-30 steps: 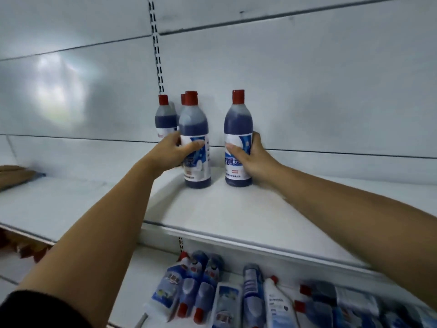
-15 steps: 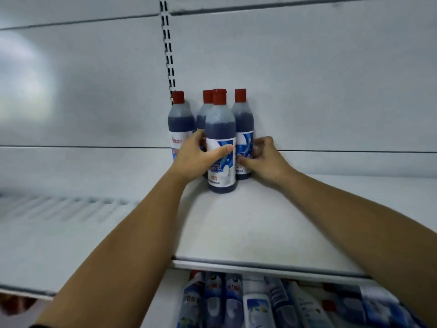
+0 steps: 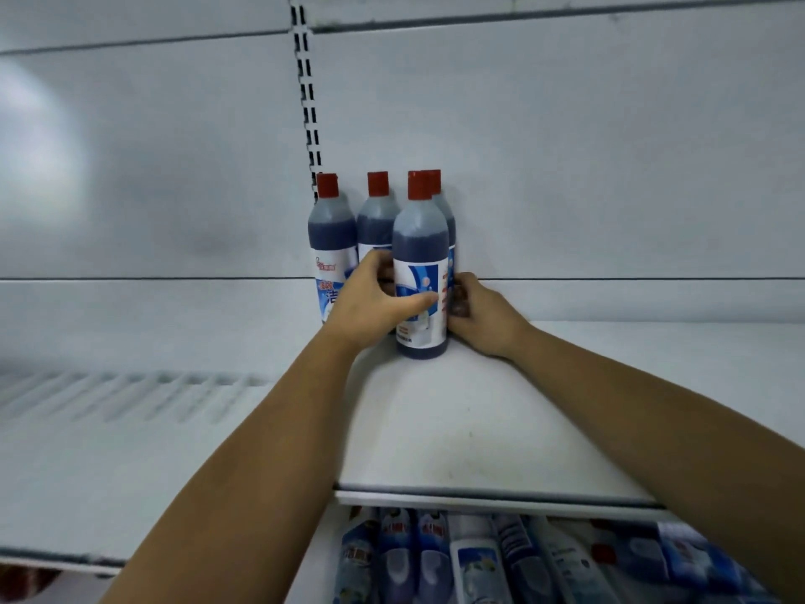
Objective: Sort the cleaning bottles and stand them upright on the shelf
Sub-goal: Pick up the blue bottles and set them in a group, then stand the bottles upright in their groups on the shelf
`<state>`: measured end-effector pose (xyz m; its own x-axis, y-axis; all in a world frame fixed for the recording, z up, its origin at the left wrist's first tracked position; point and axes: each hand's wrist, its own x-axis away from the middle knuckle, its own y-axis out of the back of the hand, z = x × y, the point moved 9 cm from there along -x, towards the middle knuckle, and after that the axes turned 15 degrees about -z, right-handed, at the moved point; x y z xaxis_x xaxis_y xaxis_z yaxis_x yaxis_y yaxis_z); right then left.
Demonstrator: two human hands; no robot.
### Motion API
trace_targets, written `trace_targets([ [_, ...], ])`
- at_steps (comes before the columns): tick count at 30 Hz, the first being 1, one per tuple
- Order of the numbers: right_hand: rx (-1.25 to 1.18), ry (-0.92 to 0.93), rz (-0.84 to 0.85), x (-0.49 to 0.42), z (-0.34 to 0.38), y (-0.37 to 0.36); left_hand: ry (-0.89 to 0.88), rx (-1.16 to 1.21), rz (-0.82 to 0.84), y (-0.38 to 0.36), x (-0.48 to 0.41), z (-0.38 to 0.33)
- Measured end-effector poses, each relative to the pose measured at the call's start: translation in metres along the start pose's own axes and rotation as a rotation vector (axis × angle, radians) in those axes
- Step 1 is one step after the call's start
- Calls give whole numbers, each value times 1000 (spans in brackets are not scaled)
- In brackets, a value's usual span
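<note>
On the white metal shelf (image 3: 479,429), two dark-blue, red-capped plastic cleaning bottles (image 3: 332,237) stand upright side by side at the back panel. Just right of them the left grip (image 3: 374,303) wraps the front bottle (image 3: 420,255) of the same kind, thumb across its label. The right grip (image 3: 481,316) curls round the foot of the rear bottle (image 3: 449,228), which stands close behind.
</note>
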<state>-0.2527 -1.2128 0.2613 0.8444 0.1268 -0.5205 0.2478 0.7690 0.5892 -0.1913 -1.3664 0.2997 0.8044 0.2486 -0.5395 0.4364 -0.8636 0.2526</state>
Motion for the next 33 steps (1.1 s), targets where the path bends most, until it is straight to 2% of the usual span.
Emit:
trace_targets([
  [3,307,36,95,6,-5,-6,24,12,10,0,3,3],
  [5,411,30,183,14,-11,-9,14,-2,11,-1,5,3],
  [9,507,30,281,41,-20,8,3,-38,35,-8,10,-2],
  [14,514,22,298,78,-26,42,-5,-153,5,-16,24,-16],
  [16,513,6,294,92,-30,57,0,-411,94,-22,34,-12],
  [19,500,-10,277,114,-34,82,-66,-991,337,-33,59,0],
  [21,496,-30,257,127,-38,101,-124,-1119,374,-42,73,-11],
  [27,503,-91,169,159,-53,159,-249,-904,518,-127,128,-58],
  [33,543,-124,51,197,-90,240,-239,-769,504,-200,161,-90],
])
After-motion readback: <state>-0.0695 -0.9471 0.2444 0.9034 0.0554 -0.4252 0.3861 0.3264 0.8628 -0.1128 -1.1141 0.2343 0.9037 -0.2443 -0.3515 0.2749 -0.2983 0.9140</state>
